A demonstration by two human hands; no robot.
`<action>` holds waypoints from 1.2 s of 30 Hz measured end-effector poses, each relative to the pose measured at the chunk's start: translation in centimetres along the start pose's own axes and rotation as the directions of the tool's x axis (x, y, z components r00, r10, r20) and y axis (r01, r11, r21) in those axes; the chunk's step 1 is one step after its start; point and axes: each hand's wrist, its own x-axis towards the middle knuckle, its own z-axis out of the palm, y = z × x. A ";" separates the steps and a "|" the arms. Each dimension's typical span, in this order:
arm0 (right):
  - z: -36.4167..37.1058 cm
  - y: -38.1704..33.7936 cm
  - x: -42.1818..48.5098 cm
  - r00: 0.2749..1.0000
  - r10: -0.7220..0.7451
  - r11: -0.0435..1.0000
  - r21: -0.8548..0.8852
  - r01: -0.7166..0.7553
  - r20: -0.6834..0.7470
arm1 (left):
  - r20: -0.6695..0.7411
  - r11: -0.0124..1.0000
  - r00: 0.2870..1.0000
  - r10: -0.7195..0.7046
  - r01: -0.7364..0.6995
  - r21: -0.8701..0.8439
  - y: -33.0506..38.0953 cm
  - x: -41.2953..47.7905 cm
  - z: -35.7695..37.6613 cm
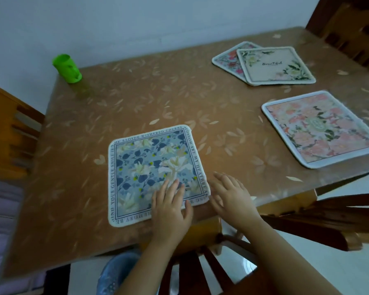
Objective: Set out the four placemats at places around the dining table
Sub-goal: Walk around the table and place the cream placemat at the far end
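A blue floral placemat (149, 167) with a lettered border lies flat near the front edge of the brown dining table (136, 96). My left hand (170, 205) rests on its near right corner with fingers straight. My right hand (232, 196) hovers just right of that corner, fingers spread, holding nothing. A pink floral placemat (322, 128) lies at the table's right edge. At the far right a cream placemat (273, 64) printed with a word lies partly over a pink-flowered placemat (228, 58).
A green cup (67, 69) stands at the far left corner by the white wall. Wooden chairs stand at the left (6, 128), the far right (349, 28), the near right (328, 220) and just below my arms (192, 271).
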 end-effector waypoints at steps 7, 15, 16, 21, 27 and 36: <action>-7.3 4.5 -3.4 0.989 0.022 0.997 -0.070 -0.033 -0.146 | -0.035 0.992 0.992 0.120 -0.121 -0.040 10.6 1.5 0.5; -15.4 13.6 -10.0 0.939 0.161 0.976 -0.089 -0.196 -0.303 | -0.006 0.964 0.971 0.238 -0.237 -0.123 23.3 3.4 3.1; -16.2 14.8 -10.9 0.933 0.182 0.973 -0.082 -0.217 -0.311 | 0.000 0.959 0.967 0.256 -0.253 -0.128 25.0 3.5 3.6; -20.1 20.8 -16.3 0.898 0.258 0.950 -0.078 -0.303 -0.357 | 0.039 0.920 0.924 0.381 -0.375 -0.114 33.2 3.1 6.3; -23.4 25.6 -21.9 0.802 0.347 0.905 -0.049 -0.422 -0.485 | 0.104 0.845 0.841 0.530 -0.515 -0.143 40.3 2.4 8.7; -26.9 33.2 -28.1 0.674 0.426 0.827 -0.043 -0.561 -0.603 | 0.134 0.743 0.735 0.665 -0.632 -0.219 51.1 2.4 13.7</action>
